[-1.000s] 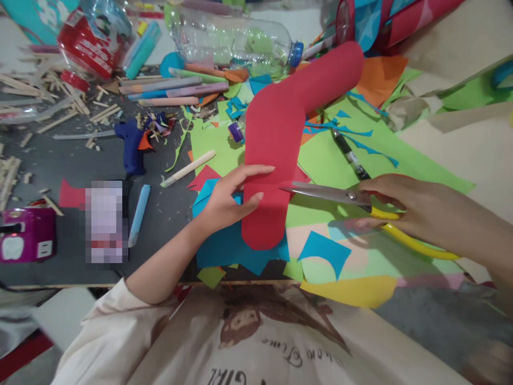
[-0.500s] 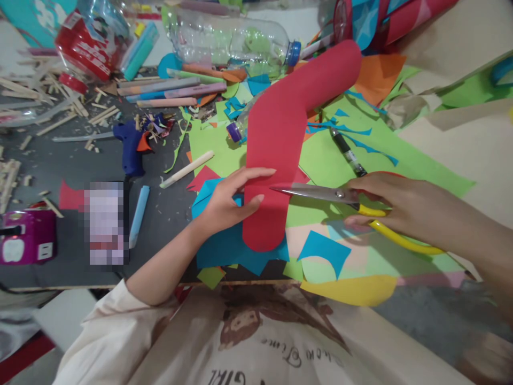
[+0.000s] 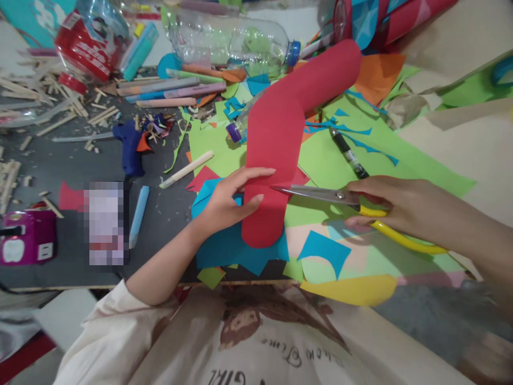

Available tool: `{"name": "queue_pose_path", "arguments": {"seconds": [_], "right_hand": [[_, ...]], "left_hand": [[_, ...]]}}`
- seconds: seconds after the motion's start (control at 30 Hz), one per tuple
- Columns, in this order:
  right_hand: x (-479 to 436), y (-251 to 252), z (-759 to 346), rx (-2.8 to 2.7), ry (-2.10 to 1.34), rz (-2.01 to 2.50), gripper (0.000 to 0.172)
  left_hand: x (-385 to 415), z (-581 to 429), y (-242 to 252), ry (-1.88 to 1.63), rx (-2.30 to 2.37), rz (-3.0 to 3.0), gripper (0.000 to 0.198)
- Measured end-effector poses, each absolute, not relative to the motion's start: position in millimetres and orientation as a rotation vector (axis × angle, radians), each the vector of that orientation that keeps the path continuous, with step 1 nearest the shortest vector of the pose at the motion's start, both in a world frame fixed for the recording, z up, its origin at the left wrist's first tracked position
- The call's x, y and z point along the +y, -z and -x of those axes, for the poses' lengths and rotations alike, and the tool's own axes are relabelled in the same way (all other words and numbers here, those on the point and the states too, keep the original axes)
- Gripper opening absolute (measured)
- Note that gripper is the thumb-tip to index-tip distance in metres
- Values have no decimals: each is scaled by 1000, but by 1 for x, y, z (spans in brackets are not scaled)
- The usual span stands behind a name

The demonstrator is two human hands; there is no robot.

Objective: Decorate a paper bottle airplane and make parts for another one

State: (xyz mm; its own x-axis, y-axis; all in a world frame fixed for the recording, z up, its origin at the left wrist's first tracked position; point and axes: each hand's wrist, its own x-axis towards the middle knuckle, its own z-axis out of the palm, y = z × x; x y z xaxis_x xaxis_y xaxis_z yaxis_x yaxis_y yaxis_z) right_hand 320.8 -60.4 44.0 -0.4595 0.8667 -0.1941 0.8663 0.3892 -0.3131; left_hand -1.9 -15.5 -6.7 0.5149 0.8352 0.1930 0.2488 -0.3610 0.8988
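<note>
A long red paper strip (image 3: 274, 139) with rounded ends stretches up from near the table's front edge and bends to the upper right. My left hand (image 3: 228, 200) grips its left side, thumb and fingers against the paper. From the right, my right hand (image 3: 385, 200) holds yellow-handled scissors (image 3: 320, 193), fingers in the loops. The blades look nearly closed, and their tip reaches across the red paper close to my left fingertips. Whether the blades lie over the strip or cut into it, I cannot tell. Blue paper (image 3: 240, 254) lies beneath the strip's lower end.
Green paper (image 3: 420, 166), a black marker (image 3: 348, 152) and a blue scrap (image 3: 324, 252) lie around the scissors. Leftward are a blue glue gun (image 3: 131, 147), a blurred-out phone (image 3: 106, 222) and a purple box (image 3: 30, 235). A clear bottle (image 3: 232, 40) lies at the back.
The lower end of the red strip has shifted slightly up and left, and its bend tilts a little. Both hands and the scissors stay almost where they were.
</note>
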Motion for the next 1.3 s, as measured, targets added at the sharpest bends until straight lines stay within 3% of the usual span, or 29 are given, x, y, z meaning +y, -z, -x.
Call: {"name": "queue_pose_path", "arguments": {"seconds": [0.17,0.6,0.9,1.3], "right_hand": [[-60,-46,-321,-2641,-563,1647,76],[-57,-48,-303,-2730,-551,1556,68],[-53,-49,-292,-2741,-662,1683,37],[-54,-46,-296,-2707,-615,1604,44]], "left_hand": [[-15,1,6,-817,888,-1874,34],[-16,0,4,-849,808,-1908,33],[-17,0,5,-822,818,-1899,33],[-17,0,4,-810,821,-1891,33]]}}
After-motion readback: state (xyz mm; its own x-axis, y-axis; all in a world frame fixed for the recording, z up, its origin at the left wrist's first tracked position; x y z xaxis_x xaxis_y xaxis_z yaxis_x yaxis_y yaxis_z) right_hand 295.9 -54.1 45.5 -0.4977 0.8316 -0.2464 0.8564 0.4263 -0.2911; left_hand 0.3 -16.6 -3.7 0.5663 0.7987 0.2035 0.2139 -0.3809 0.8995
